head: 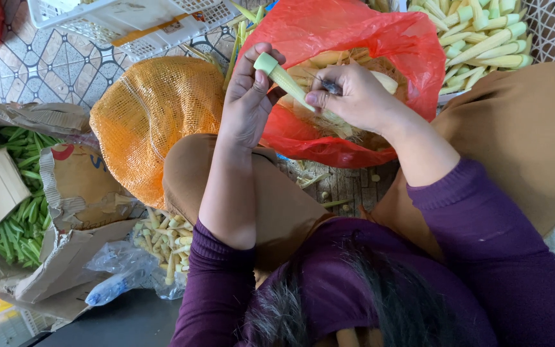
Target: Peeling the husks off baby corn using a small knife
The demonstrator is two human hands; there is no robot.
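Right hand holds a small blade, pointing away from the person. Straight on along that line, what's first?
Likely the baby corn held in the left hand; the right hand has its blade against it. Beyond lies the red bag; depth unclear.

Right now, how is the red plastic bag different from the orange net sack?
The red plastic bag is smooth, shiny film; the orange net sack is open mesh. The red plastic bag gapes open at the top, showing husks and corn inside, under the hands; the orange net sack lies closed and bulging beside the knee. Both rest on the floor and hold produce.
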